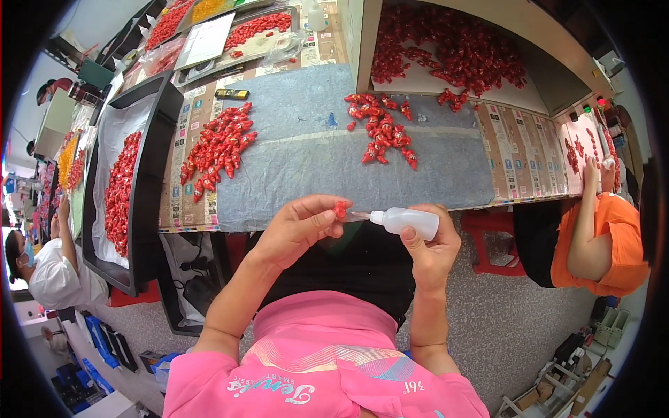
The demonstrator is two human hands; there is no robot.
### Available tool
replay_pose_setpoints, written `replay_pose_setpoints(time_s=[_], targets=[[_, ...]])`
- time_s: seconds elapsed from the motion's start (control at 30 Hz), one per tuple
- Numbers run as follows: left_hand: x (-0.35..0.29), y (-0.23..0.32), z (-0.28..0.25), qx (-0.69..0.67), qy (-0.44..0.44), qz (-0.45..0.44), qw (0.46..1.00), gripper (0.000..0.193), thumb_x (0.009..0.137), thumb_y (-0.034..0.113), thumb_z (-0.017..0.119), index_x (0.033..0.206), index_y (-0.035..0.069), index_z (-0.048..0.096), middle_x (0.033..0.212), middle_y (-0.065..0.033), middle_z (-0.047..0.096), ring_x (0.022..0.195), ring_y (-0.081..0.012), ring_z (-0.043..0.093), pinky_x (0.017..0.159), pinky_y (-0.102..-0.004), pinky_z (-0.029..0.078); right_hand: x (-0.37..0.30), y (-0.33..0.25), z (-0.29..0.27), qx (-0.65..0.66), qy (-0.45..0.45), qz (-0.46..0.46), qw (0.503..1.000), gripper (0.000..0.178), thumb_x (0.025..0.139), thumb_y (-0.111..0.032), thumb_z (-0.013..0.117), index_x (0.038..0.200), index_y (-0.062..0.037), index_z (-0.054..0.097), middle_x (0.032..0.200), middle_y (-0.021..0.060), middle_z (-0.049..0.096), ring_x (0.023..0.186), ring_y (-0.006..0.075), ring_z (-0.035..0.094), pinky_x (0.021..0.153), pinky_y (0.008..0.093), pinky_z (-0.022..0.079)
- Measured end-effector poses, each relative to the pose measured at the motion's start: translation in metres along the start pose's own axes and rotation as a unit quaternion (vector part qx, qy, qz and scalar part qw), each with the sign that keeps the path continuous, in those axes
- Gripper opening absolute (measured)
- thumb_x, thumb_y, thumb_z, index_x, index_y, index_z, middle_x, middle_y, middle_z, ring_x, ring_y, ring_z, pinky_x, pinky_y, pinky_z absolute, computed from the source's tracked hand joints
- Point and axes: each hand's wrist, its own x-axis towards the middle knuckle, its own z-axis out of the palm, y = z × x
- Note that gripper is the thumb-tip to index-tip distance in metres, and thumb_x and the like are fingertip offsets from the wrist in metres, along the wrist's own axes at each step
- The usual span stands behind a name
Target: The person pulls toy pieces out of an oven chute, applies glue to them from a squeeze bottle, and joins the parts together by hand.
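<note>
Between the thumb and fingers of my left hand (300, 226) is a small red figurine (340, 209), pinched near the table's front edge. My right hand (433, 247) grips a white squeeze bottle (408, 222) with a thin nozzle, tilted so that its tip points left at the figurine. Tip and figurine are very close; whether they touch I cannot tell. On the grey-blue cloth beyond my hands lie two groups of similar red figurines, a left pile (221, 148) and a right pile (382, 129).
A black tray (155, 132) of red pieces stands at the left. An open-fronted box (361, 49) holds a large red heap at the back right. A yellow-black tube (232, 94) lies behind the left pile. Co-workers sit on both sides, one in an orange shirt (606, 240).
</note>
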Motion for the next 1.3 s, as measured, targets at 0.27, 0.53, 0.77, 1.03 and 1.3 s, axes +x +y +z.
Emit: replay_pose_setpoints(time_s=[0.27, 0.53, 0.77, 1.03, 1.3], targets=[[0.0005, -0.0020, 0.0016, -0.014, -0.001, 0.016, 1.000, 0.025, 0.092, 0.006, 0.059, 0.116, 0.001, 0.059, 0.101, -0.0057, 0.063, 0.090, -0.0152, 0.063, 0.083, -0.0270, 0.052, -0.0027, -0.0003, -0.0011, -0.014, -0.003, -0.008, 1.000, 0.033, 0.077, -0.019, 0.079, 0.096, 0.0019, 0.062, 0.091, 0.0041, 0.058, 0.080, 0.0108, 0.056, 0.069, 0.0233, 0.045], [-0.0004, -0.0040, 0.0076, -0.012, 0.009, 0.035, 0.999, 0.019, 0.091, 0.003, 0.058, 0.110, 0.003, 0.056, 0.106, -0.0050, 0.061, 0.099, -0.0190, 0.063, 0.090, -0.0309, 0.051, -0.0051, 0.0002, 0.0002, -0.017, 0.004, -0.010, 1.000, 0.033, 0.077, -0.019, 0.079, 0.096, 0.0020, 0.063, 0.091, 0.0045, 0.058, 0.080, 0.0115, 0.056, 0.069, 0.0240, 0.044], [0.0000, -0.0032, 0.0092, -0.002, 0.009, 0.036, 0.999, 0.018, 0.091, 0.002, 0.058, 0.109, 0.003, 0.056, 0.105, -0.0049, 0.061, 0.101, -0.0196, 0.063, 0.091, -0.0312, 0.050, -0.0062, -0.0002, 0.0023, -0.020, 0.003, -0.006, 1.000, 0.033, 0.077, -0.019, 0.079, 0.097, 0.0018, 0.063, 0.091, 0.0048, 0.058, 0.080, 0.0119, 0.056, 0.069, 0.0244, 0.044], [0.0005, -0.0028, 0.0079, 0.009, 0.018, 0.021, 1.000, 0.022, 0.089, 0.004, 0.061, 0.109, 0.002, 0.055, 0.104, -0.0096, 0.062, 0.100, -0.0234, 0.064, 0.089, -0.0331, 0.052, -0.0065, 0.0012, 0.0054, -0.008, 0.008, 0.005, 1.000, 0.033, 0.078, -0.020, 0.079, 0.097, 0.0016, 0.063, 0.092, 0.0047, 0.058, 0.081, 0.0117, 0.056, 0.070, 0.0242, 0.045], [0.0005, -0.0012, 0.0086, 0.011, 0.019, 0.013, 1.000, 0.022, 0.089, 0.005, 0.062, 0.110, 0.002, 0.055, 0.106, -0.0109, 0.062, 0.099, -0.0238, 0.064, 0.089, -0.0338, 0.052, -0.0056, 0.0027, 0.0065, -0.007, 0.016, 0.003, 1.000, 0.035, 0.078, -0.021, 0.079, 0.098, 0.0016, 0.062, 0.092, 0.0046, 0.059, 0.081, 0.0116, 0.056, 0.071, 0.0240, 0.045]])
